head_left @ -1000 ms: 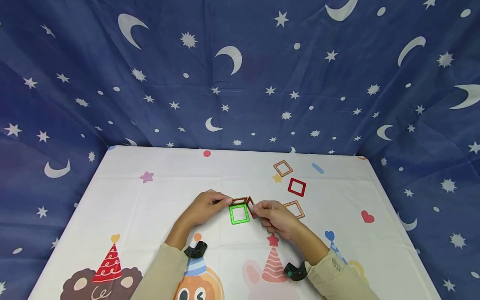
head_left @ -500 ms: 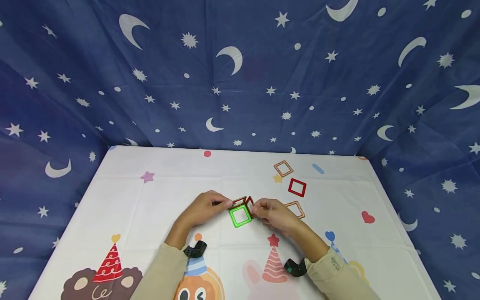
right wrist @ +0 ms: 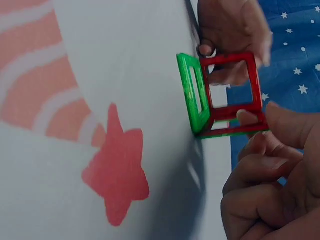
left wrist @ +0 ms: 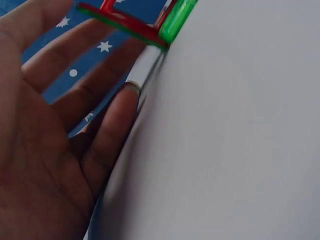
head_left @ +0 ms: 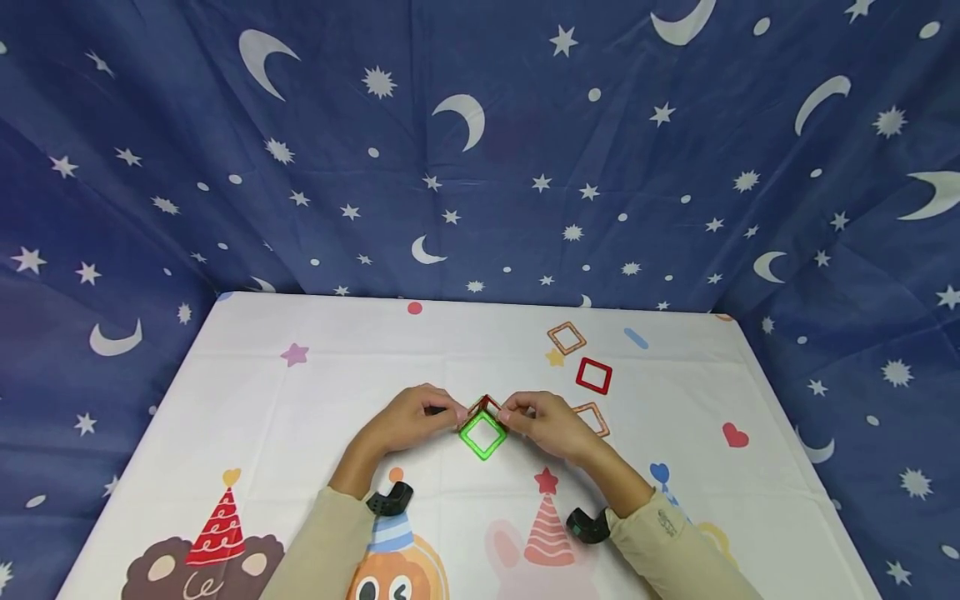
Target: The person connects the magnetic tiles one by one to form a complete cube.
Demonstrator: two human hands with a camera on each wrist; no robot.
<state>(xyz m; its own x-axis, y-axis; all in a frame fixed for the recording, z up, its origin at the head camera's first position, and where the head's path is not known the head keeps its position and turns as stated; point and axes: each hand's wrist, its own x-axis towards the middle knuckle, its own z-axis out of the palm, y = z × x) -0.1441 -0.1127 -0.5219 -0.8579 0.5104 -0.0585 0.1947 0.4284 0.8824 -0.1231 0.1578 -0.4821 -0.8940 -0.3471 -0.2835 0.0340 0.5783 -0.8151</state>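
Observation:
A green square magnetic tile frame lies on the tablecloth, one corner towards the person. Two red square magnetic tile frames stand up along its far edges and meet at the back corner. My left hand pinches the left red tile between thumb and fingers. On the other side, my right hand holds the right red tile by its outer edge with thumb and fingertips. In the left wrist view, part of the green tile shows beside a red one. Fingertips hide the outer ends of both red tiles.
Flat on the cloth to the right lie a loose red tile frame, an orange one farther back, and another orange one partly behind the right hand. A blue starry curtain borders the table's far edge.
The joined tiles have turned, so the green one went from roughly square-on to a diamond position. The two red tiles now meet at its far corner. My right hand shifted slightly left and away.

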